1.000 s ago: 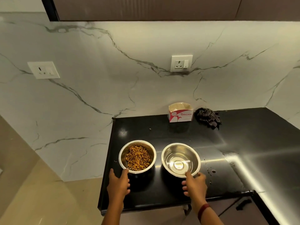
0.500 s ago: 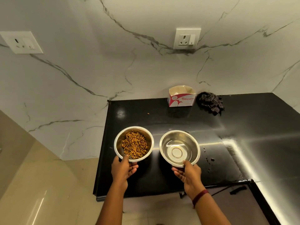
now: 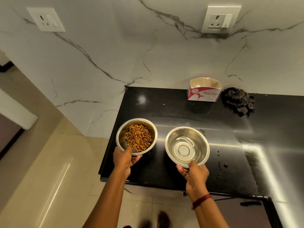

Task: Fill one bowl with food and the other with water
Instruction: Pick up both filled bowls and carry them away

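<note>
Being pinched by left hand (image 3: 125, 159): round steel bowl of brown kibble (image 3: 120, 137). Shiny steel water bowl (image 3: 174, 139) is gripped by right hand (image 3: 195, 175).

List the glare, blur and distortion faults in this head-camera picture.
Head view: bright streaks of glare cross the glossy black countertop on the right; the round steel bowl of clear water mirrors the light; the foot at the bottom edge is smeared by blur; wide-angle distortion tilts the white wall socket; lighting is warm and dim.

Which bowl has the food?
The left bowl, gripped by the left hand: it holds brown kibble. The right bowl, in the right hand, has none.
</note>
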